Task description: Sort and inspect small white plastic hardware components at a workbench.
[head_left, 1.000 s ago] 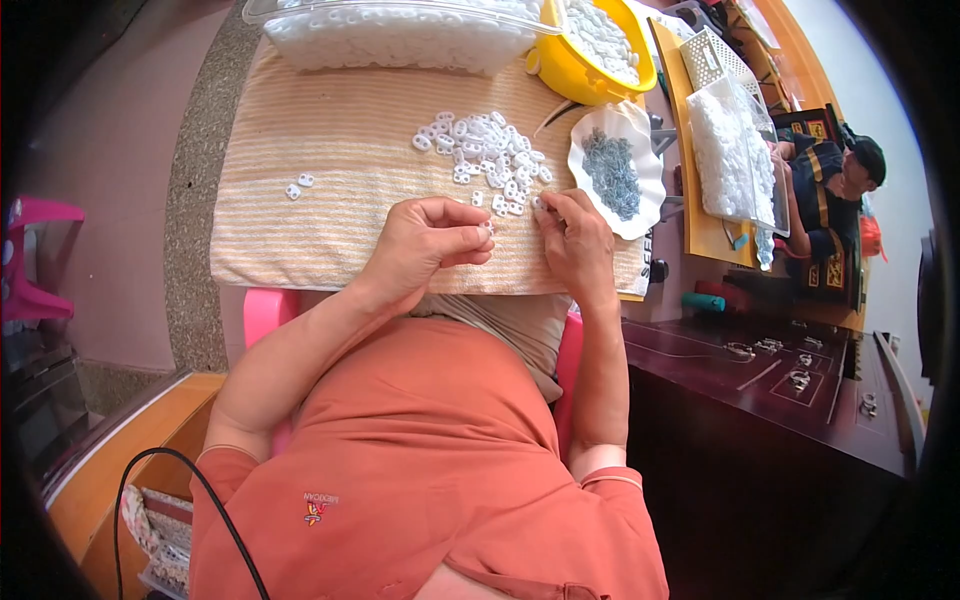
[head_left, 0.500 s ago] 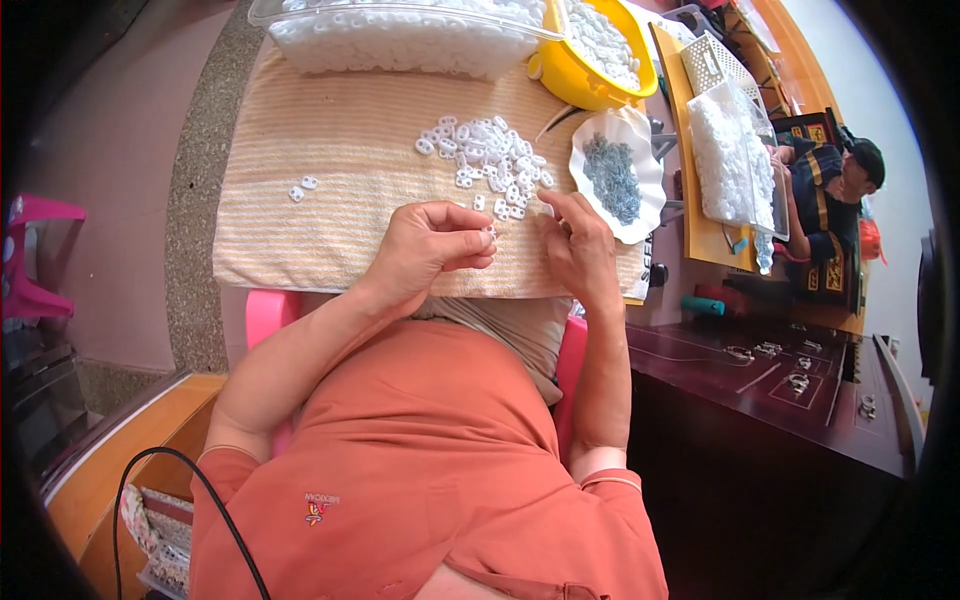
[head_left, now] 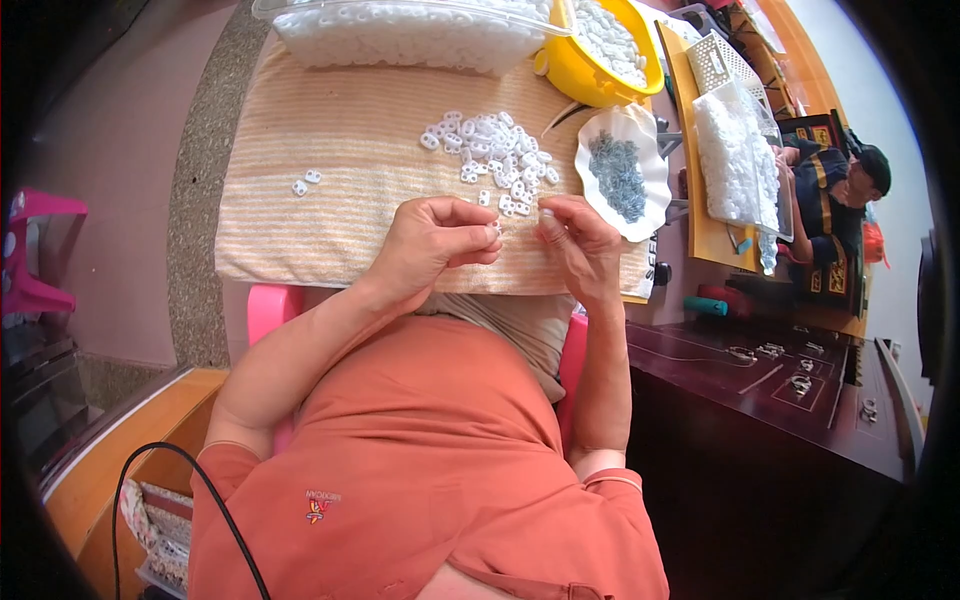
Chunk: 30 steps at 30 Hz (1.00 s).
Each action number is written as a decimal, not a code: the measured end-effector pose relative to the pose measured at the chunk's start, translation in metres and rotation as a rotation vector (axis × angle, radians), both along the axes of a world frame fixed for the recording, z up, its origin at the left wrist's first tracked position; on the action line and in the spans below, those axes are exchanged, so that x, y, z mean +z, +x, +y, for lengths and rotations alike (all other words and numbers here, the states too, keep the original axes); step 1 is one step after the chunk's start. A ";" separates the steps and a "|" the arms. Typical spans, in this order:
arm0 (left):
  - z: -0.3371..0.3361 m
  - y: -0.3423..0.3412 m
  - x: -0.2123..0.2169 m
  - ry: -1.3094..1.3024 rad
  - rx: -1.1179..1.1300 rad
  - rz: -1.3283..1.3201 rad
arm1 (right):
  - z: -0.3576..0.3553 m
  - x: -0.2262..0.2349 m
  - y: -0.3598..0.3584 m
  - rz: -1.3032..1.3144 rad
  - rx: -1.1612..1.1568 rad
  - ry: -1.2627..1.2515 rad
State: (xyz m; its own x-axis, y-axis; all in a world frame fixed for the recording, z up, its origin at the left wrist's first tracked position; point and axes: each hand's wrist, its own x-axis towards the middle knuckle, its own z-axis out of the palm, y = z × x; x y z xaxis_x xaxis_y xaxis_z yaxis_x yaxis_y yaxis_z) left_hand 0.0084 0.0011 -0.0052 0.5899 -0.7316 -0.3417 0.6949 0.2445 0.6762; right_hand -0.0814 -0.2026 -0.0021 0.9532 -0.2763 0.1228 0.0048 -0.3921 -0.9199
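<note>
My left hand (head_left: pixel 432 246) pinches a small white plastic piece (head_left: pixel 497 229) between thumb and fingertips, mostly hidden by them. To its right, my right hand (head_left: pixel 584 246) is closed in a pinch, thumb against forefinger; whatever it holds is too small to make out. Just beyond both hands lies a loose pile of white two-hole plastic pieces (head_left: pixel 495 147) on a striped cloth (head_left: pixel 330 130). Right of the pile, a white wavy-rimmed dish (head_left: pixel 655 205) holds a heap of small grey-blue pieces (head_left: pixel 618 172), their kind unclear.
Two white pieces (head_left: pixel 306 182) lie apart at the left. A clear plastic box (head_left: pixel 400 62) and a yellow basin (head_left: pixel 590 92), both full of white pieces, stand at the far edge. Farther right, a person (head_left: pixel 835 190) sits behind another clear box (head_left: pixel 735 160) of white pieces.
My right hand has drawn its fingertips together, away from the near edge of the pile. My left hand keeps its pinch on the white piece. The view has shifted slightly.
</note>
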 end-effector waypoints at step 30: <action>-0.001 -0.001 -0.001 -0.043 0.018 0.045 | 0.026 0.005 -0.003 0.111 -0.029 0.586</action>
